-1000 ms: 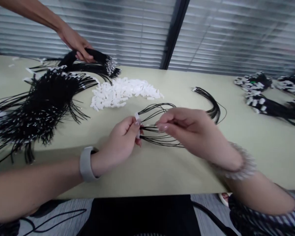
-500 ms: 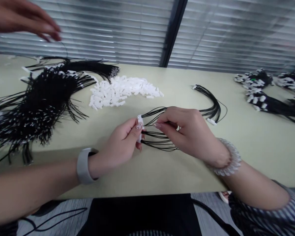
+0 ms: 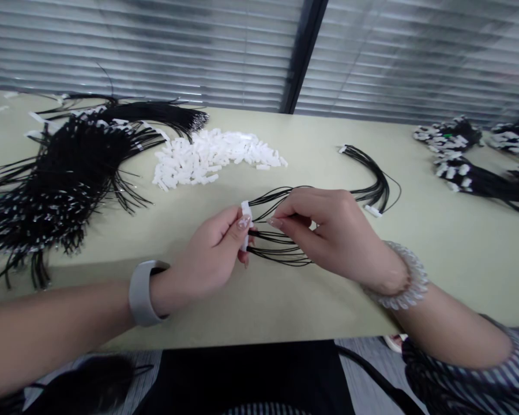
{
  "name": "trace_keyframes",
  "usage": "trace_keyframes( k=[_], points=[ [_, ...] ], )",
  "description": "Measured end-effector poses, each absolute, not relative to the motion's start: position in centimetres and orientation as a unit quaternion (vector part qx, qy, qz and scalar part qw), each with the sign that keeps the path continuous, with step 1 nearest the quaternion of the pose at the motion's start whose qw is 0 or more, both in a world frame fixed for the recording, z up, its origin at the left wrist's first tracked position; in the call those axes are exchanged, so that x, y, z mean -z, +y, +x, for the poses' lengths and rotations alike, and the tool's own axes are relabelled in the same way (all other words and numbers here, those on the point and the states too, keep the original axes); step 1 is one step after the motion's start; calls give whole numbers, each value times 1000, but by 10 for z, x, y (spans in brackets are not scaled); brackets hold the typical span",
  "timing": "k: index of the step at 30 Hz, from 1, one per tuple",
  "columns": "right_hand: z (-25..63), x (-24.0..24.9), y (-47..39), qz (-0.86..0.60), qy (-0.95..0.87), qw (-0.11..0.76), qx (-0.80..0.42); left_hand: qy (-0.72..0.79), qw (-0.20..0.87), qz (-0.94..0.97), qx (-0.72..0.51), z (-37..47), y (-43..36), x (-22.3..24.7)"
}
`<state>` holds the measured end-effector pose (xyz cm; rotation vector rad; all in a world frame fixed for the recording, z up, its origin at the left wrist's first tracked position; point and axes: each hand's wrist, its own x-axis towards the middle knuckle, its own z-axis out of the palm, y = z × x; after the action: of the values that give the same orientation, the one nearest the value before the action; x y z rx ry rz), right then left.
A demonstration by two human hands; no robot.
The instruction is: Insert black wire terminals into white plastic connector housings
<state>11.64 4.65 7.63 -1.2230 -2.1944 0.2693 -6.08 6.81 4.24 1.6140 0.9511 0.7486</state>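
Observation:
Between the thumb and fingers of my left hand (image 3: 211, 248) is a white connector (image 3: 246, 211), held upright above the table. Several thin black wires (image 3: 277, 251) run from its right side toward and beneath my right hand (image 3: 328, 230). My right thumb and forefinger pinch a thin black wire (image 3: 263, 222) just right of the connector. The wire's tip by the connector is too small to make out clearly.
A large bundle of black wires (image 3: 69, 167) lies at the left, beside a pile of white connectors (image 3: 216, 153) on the table (image 3: 242, 317). A wired harness (image 3: 374, 178) lies right of centre. More harnesses (image 3: 454, 155) are at the far right, and window blinds (image 3: 155, 46) stand behind.
Another person's hand at the upper left has gone out of view. My two hands hold nearly the same pose. The view has shifted slightly.

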Motion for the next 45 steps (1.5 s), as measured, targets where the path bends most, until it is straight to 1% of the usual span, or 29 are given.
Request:
trace_keyframes(
  k=[4, 13, 16, 18, 20, 23, 24, 25, 26, 29, 31, 34, 36, 39, 42, 45],
  points=[
    [116, -77, 47, -452, -834, 298, -101, 396, 526, 684, -313, -61, 67, -43],
    [104, -72, 47, -509, -821, 246, -75, 392, 483, 719, -309, -62, 67, -40],
    [101, -67, 49, -516, -818, 245, -68, 392, 483, 724, -300, -62, 65, -41],
    [101, -67, 51, -511, -815, 262, -76, 396, 496, 709, -307, -60, 64, -43],
    [105, -70, 51, -489, -812, 308, -77, 409, 519, 675, -329, -59, 64, -45],
    [115, -80, 48, -463, -791, 401, -9, 426, 558, 609, -370, -57, 68, -43],
    [119, -84, 47, -465, -782, 415, 18, 428, 570, 588, -383, -57, 69, -41],
    [123, -87, 46, -472, -780, 408, 31, 428, 581, 569, -395, -57, 71, -39],
    [126, -88, 45, -477, -791, 382, 25, 427, 588, 554, -405, -58, 73, -36],
    [131, -88, 43, -468, -854, 225, -44, 420, 593, 536, -429, -59, 76, -30],
    [130, -84, 43, -463, -874, 136, -51, 419, 588, 538, -435, -59, 77, -28],
    [125, -77, 44, -485, -871, 66, -27, 417, 590, 541, -431, -59, 77, -28],
    [123, -75, 44, -497, -866, 47, -30, 413, 594, 544, -424, -60, 76, -28],
    [123, -75, 44, -503, -861, 65, -35, 414, 597, 538, -427, -60, 77, -28],
    [125, -77, 42, -514, -853, 83, -7, 419, 604, 521, -434, -59, 77, -28],
    [125, -77, 41, -515, -855, 58, 28, 416, 613, 511, -436, -59, 78, -28]
  ],
)
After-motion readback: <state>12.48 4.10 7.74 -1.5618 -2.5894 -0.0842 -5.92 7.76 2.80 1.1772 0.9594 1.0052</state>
